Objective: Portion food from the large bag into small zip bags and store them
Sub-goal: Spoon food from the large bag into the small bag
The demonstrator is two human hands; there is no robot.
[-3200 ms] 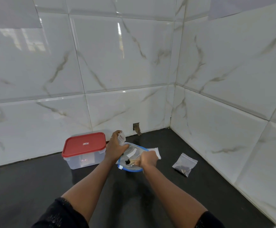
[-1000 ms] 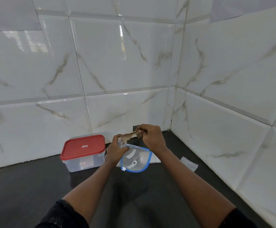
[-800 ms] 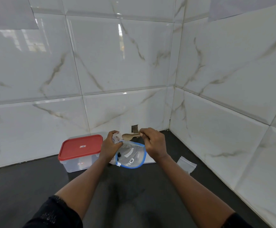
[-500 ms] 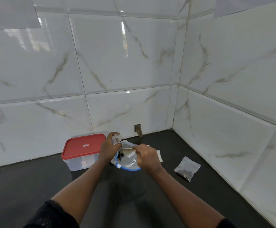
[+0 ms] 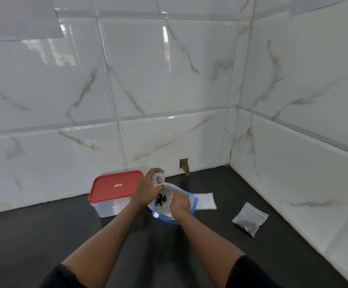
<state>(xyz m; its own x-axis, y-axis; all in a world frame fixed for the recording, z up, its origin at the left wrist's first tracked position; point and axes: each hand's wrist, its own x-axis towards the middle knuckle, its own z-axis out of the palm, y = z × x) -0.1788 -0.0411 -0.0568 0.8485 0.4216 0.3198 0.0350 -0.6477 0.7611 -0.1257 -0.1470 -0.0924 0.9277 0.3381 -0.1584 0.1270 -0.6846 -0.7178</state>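
Note:
The large blue-rimmed zip bag [image 5: 193, 208] lies open on the black counter, with dark food pieces [image 5: 161, 199] inside. My left hand [image 5: 146, 190] grips a small clear zip bag [image 5: 158, 178] above the large bag's mouth and also holds that mouth open. My right hand [image 5: 179, 202] reaches into the large bag, curled round a wooden spoon [image 5: 171, 193] that is mostly hidden. A filled small zip bag [image 5: 250, 219] lies to the right. Flat empty zip bags [image 5: 205, 201] lie behind the large bag.
A clear plastic box with a shut red lid [image 5: 115, 187] stands left of my hands against the tiled wall. Marble-tile walls close in the counter's back and right sides. A small hole [image 5: 184, 164] shows in the back wall.
My right hand came down from the small bag's mouth, where it held the spoon up, and went back into the large bag. My left hand kept its grip on the small bag.

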